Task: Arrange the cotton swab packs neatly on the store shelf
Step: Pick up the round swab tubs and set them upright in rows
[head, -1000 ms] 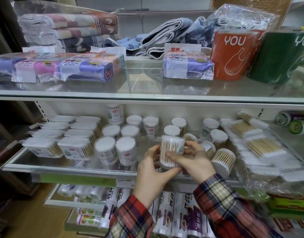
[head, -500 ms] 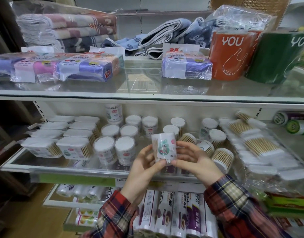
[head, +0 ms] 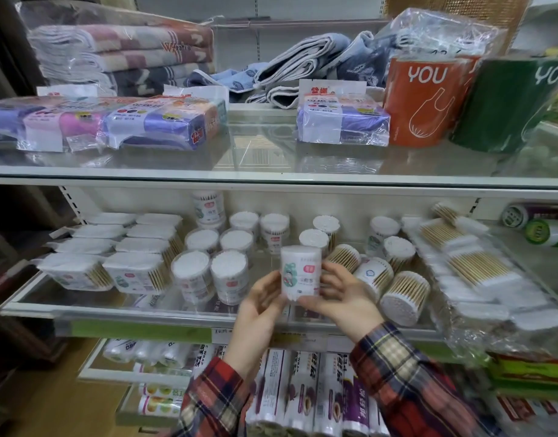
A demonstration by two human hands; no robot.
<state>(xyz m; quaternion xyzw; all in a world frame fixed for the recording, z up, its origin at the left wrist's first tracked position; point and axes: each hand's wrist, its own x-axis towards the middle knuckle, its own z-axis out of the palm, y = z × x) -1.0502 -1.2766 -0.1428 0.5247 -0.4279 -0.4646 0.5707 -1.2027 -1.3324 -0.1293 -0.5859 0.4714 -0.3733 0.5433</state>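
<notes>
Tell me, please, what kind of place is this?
Most likely a small household-goods store. Glass shelves carry many identical cotton swab packs, wrapped towels lie above, and price labels sit on the shelf edge.

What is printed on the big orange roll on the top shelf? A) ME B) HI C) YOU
C: the big orange roll on the glass top shelf shows white letters spelling YOU above a white outline drawing of a bag.
</notes>
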